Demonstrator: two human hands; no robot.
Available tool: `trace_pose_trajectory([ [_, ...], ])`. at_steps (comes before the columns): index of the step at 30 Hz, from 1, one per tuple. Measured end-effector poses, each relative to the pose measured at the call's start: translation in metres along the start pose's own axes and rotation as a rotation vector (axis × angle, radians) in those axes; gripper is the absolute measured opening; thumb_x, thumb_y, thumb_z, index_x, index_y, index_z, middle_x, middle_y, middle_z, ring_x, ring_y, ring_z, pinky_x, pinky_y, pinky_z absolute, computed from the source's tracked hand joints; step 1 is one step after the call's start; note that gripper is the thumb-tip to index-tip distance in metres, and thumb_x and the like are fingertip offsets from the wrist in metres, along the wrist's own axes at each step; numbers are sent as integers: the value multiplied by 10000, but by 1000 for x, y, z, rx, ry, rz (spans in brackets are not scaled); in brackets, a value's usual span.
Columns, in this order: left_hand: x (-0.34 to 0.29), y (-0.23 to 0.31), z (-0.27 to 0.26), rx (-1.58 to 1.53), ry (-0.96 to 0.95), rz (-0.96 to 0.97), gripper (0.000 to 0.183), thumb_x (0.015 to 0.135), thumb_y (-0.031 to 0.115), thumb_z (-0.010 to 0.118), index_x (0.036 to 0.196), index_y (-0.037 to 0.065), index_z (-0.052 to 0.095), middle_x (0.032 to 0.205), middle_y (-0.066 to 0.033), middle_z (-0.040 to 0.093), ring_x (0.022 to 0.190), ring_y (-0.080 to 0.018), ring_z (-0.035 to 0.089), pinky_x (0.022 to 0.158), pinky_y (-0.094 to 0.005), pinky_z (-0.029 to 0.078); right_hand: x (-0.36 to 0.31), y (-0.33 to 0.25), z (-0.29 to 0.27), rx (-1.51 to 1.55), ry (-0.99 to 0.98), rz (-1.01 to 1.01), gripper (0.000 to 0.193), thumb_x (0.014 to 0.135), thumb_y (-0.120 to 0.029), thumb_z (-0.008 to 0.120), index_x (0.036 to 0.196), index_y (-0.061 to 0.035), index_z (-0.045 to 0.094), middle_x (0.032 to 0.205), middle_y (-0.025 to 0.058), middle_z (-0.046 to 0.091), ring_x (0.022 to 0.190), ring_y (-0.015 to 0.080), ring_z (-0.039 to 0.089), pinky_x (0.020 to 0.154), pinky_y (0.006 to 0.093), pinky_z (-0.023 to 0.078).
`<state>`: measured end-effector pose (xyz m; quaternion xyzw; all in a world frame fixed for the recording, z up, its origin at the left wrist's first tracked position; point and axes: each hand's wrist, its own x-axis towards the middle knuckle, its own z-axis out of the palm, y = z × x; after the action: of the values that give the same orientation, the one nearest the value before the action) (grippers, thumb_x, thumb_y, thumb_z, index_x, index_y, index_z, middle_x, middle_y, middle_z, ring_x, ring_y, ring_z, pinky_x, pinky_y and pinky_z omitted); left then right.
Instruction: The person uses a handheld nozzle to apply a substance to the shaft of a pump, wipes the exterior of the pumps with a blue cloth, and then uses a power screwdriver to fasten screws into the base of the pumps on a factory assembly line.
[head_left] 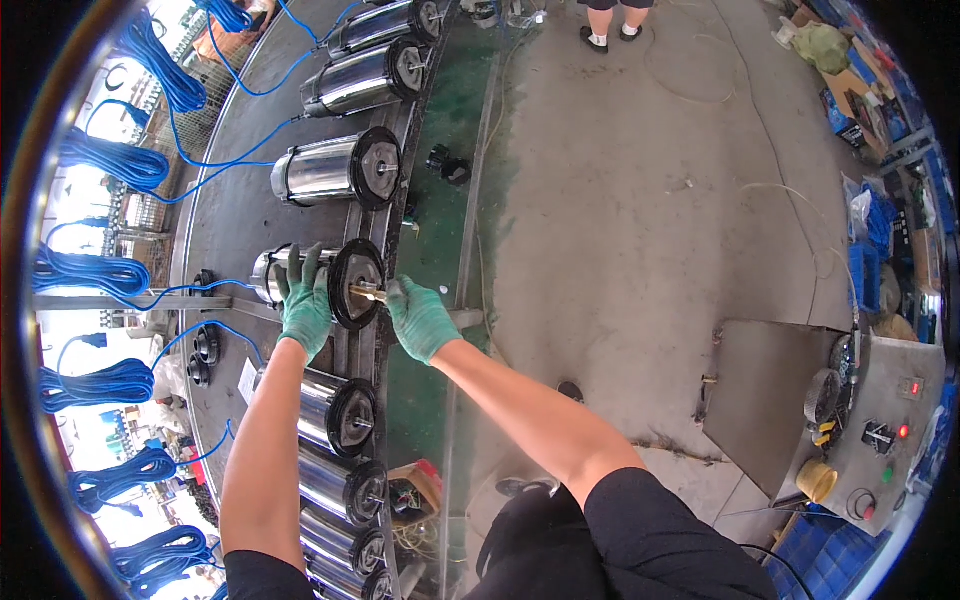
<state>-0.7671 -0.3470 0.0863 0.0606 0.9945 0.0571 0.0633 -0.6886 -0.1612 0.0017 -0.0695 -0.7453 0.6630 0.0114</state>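
A shiny steel cylindrical motor (262, 272) with a black ring-shaped end flange (357, 284) lies on its side on the bench. My left hand (305, 305), in a green glove, grips it just behind the flange, fingers laid over the steel body. At the flange's centre, a brass-coloured cylindrical piece (369, 293) sits around or in line with the shaft. My gloved right hand (421, 318) pinches the outer end of that piece; the fingertips are partly hidden. A blue cable (215, 284) runs from the motor's rear end to the left.
More steel motors lie in a row, such as one beyond (320, 172) and one nearer (318, 405). Coiled blue cables (95, 273) hang at the left. Black round parts (205, 345) sit on the dark bench (235, 225). A metal cart (770, 400) stands at right; a person's legs (612, 18) show far off.
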Motion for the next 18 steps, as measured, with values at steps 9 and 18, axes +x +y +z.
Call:
trace_pose_trajectory([
  [9,2,-14,10,129,45,103,457,1090,359,355,1535,264,406,1674,-117,187,1539,-448,59,1251,-520,141,-3,9,2,22,-15,0,439,1054,-323,426,1182,66,583,1029,327,660,975,501,628,872,546,506],
  [18,10,-47,20,450,156,488,495,974,111,461,1468,107,433,1627,-113,306,1553,-367,146,1249,-559,22,-1,-5,-3,42,-116,71,407,1052,-328,428,1165,27,594,1025,322,660,973,507,624,855,552,504],
])
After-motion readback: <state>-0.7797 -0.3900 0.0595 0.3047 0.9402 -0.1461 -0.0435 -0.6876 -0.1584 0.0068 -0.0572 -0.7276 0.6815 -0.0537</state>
